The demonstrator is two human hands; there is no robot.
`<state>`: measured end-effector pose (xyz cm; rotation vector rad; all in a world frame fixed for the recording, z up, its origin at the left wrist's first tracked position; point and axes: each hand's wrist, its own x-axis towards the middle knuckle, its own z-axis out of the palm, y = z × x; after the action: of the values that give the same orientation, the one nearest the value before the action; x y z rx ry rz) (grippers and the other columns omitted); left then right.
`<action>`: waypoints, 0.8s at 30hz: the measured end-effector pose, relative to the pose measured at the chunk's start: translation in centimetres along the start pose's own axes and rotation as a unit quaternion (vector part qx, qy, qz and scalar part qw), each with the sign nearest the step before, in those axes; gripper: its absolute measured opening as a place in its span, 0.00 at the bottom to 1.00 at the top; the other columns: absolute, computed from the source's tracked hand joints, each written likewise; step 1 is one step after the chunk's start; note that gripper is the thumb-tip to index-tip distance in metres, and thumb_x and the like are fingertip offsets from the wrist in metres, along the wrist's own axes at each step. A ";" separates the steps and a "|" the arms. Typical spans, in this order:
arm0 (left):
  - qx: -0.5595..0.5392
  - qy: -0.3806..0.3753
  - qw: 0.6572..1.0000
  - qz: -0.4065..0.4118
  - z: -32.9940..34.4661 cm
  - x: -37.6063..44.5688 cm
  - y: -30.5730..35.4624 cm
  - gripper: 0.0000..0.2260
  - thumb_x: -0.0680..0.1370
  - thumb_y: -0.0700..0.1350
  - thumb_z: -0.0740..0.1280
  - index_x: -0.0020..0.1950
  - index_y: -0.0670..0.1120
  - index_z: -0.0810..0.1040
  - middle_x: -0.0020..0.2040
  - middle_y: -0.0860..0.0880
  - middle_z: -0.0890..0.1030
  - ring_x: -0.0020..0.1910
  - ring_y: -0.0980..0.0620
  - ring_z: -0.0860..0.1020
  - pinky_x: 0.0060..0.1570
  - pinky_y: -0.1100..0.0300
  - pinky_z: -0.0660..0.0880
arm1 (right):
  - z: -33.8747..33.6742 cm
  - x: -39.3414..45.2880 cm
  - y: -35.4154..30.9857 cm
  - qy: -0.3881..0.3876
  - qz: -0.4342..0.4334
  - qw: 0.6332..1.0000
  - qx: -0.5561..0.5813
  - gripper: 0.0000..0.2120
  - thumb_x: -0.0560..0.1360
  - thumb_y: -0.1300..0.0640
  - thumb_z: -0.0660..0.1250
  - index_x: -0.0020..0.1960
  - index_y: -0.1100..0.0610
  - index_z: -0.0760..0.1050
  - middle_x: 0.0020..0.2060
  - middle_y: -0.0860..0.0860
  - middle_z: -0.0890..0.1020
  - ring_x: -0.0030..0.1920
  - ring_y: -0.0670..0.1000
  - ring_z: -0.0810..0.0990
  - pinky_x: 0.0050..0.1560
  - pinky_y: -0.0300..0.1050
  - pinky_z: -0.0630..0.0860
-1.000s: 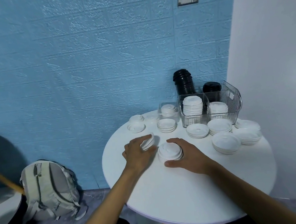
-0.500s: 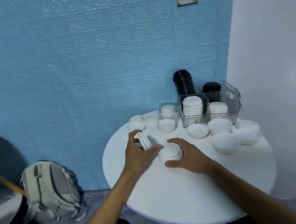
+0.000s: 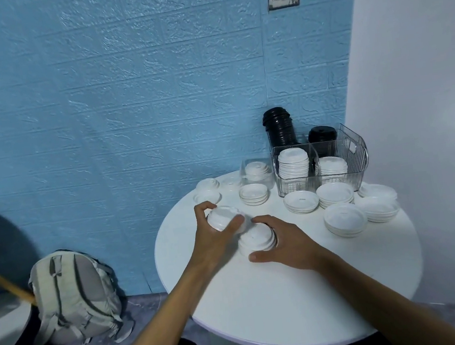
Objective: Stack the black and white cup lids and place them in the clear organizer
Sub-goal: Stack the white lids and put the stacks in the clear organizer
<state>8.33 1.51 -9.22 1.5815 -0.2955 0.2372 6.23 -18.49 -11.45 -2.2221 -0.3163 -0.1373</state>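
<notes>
My left hand (image 3: 213,235) grips a small stack of white lids (image 3: 221,217), lifted just off the round white table (image 3: 289,292). My right hand (image 3: 287,240) curls around another short stack of white lids (image 3: 256,239) standing on the table, right beside the left one. The clear organizer (image 3: 340,157) stands at the back right against the wall. It holds two stacks of white lids (image 3: 294,164) in front and black lids (image 3: 279,129) behind.
Several low piles of white lids (image 3: 343,217) lie on the table in front of the organizer and at the back left. A small clear box (image 3: 257,169) holds lids left of the organizer. A grey backpack (image 3: 73,295) sits on the floor to the left.
My left hand has turned its stack of lids from on edge to nearly flat and brought it closer to the stack under my right hand. My right hand stayed in place.
</notes>
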 end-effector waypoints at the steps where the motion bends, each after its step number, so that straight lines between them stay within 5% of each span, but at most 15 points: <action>1: -0.002 -0.012 1.000 0.001 0.1 0.0 -0.1 0.32 0.61 0.58 0.78 0.58 0.54 0.65 0.52 0.52 0.77 0.46 0.60 0.78 0.44 0.66 0.75 | -0.1 -0.1 -0.1 -0.004 0.002 1.000 0.003 0.39 0.56 0.31 0.80 0.64 0.31 0.69 0.59 0.30 0.78 0.61 0.34 0.77 0.66 0.44 0.74; 5: 0.051 -0.056 0.997 0.011 0.1 0.1 -0.8 0.37 0.58 0.59 0.81 0.58 0.52 0.66 0.53 0.47 0.80 0.46 0.57 0.79 0.44 0.64 0.76 | -0.1 -0.2 -0.5 -0.016 0.007 1.000 0.001 0.49 0.54 0.26 0.78 0.70 0.34 0.63 0.63 0.30 0.77 0.64 0.35 0.76 0.67 0.45 0.74; 10: 0.219 -0.141 0.965 0.024 0.5 0.0 -1.4 0.30 0.60 0.66 0.78 0.53 0.56 0.68 0.49 0.57 0.80 0.47 0.55 0.77 0.49 0.56 0.75 | 0.0 -0.2 -0.6 -0.014 0.013 1.000 -0.011 0.50 0.54 0.27 0.79 0.71 0.35 0.62 0.63 0.37 0.79 0.62 0.40 0.78 0.65 0.46 0.75; 15: 0.189 -0.173 0.966 0.039 0.0 -0.3 -1.4 0.25 0.65 0.54 0.83 0.55 0.53 0.75 0.51 0.57 0.82 0.47 0.57 0.78 0.48 0.61 0.75 | -0.2 -0.4 -0.7 -0.008 0.017 1.000 0.016 0.38 0.56 0.36 0.82 0.63 0.34 0.70 0.55 0.32 0.81 0.57 0.36 0.79 0.62 0.46 0.77; 18: 0.155 -0.162 0.975 0.012 -0.1 -0.4 -1.3 0.19 0.68 0.56 0.81 0.54 0.54 0.80 0.54 0.57 0.84 0.52 0.54 0.81 0.55 0.57 0.77 | -0.2 -0.4 -0.7 0.000 0.020 0.999 0.029 0.38 0.57 0.37 0.83 0.63 0.37 0.72 0.56 0.33 0.81 0.58 0.36 0.79 0.63 0.47 0.77; 24: 0.123 -0.161 0.979 -0.017 -0.4 -0.2 -1.3 0.11 0.72 0.49 0.80 0.53 0.52 0.86 0.57 0.55 0.86 0.54 0.56 0.83 0.56 0.59 0.77 | -0.1 -0.5 -0.6 0.005 0.022 0.999 0.022 0.52 0.54 0.29 0.80 0.72 0.41 0.66 0.65 0.37 0.78 0.65 0.38 0.75 0.69 0.47 0.73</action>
<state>8.57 1.92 -10.50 1.8701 -0.5036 -0.0127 5.63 -18.30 -11.02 -2.1821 -0.2620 -0.1167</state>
